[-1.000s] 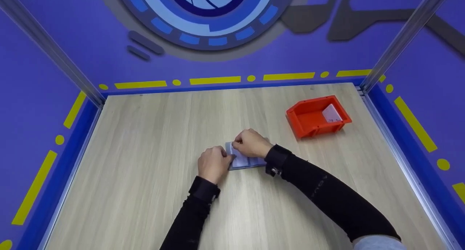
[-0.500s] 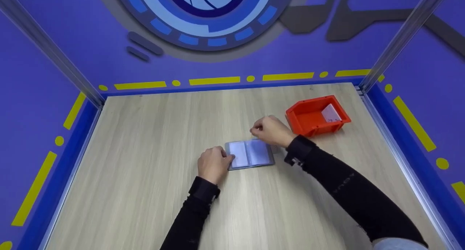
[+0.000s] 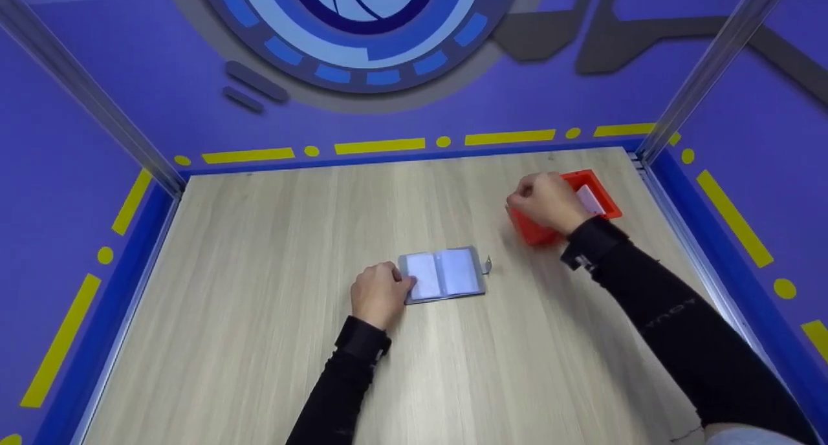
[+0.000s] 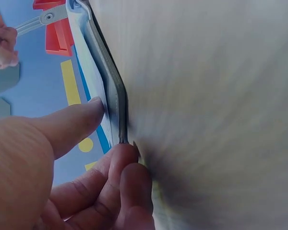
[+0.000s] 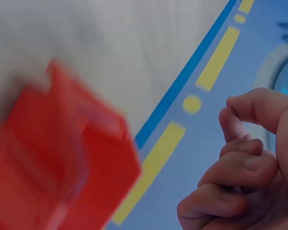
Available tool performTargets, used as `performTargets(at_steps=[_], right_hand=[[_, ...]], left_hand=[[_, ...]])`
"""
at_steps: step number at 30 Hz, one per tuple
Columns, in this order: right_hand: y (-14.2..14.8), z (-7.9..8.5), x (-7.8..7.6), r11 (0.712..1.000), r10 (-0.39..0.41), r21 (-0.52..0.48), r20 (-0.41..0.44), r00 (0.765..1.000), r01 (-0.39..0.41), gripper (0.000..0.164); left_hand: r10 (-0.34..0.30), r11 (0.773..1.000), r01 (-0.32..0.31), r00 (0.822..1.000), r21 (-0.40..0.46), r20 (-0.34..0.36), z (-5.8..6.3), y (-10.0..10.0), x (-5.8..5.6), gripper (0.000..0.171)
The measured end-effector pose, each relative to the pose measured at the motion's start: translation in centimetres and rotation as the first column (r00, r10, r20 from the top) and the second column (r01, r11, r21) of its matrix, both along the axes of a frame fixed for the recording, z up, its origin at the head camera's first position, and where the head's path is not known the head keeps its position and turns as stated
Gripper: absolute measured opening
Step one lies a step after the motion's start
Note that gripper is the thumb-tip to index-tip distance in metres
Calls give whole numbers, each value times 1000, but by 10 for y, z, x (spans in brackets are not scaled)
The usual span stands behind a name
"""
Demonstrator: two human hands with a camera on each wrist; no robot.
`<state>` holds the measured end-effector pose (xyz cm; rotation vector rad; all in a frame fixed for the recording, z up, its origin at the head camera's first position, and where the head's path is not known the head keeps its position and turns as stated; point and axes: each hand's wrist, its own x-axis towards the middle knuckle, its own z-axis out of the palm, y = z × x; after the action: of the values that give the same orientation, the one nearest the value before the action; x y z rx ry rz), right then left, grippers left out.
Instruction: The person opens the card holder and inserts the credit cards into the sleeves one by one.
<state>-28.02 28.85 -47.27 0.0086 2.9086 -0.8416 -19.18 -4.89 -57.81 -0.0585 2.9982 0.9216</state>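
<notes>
A small open card holder point(image 3: 460, 273) with a grey cover and clear sleeves lies on the table; a whitish card or sheet shows in its left side. My left hand point(image 3: 378, 294) grips its left edge. In the left wrist view the thumb point(image 4: 79, 122) lies on the pages and the fingers are at the cover's edge. My right hand point(image 3: 546, 202) is over the left part of the red bin point(image 3: 540, 235), fingers curled. In the right wrist view its thumb and forefinger meet, and nothing shows between them. A white card point(image 3: 588, 200) leans inside the bin.
A strap with a snap point(image 3: 487, 264) sticks out from the holder's right edge. Blue printed walls point(image 3: 388, 118) stand behind and at both sides of the wooden table point(image 3: 272, 251). Metal posts point(image 3: 686, 108) stand at the back corners.
My right hand has left the card holder and moved right and away, over the red bin, uncovering the right sleeve and strap. My left hand keeps its grip on the left edge.
</notes>
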Motion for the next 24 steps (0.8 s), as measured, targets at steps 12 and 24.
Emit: performTargets(at_steps=[12,24], right_hand=[[85,7,-14,995,-83,50,-12,996,84,24],[142,-18,-16,971,-199,164,135,971,176,28]], left_hand=[[4,1000,-4,1000,18,-2,-1,-1,1,33],[-2,1000,2,1000,5,14,-1,0,-2,34]])
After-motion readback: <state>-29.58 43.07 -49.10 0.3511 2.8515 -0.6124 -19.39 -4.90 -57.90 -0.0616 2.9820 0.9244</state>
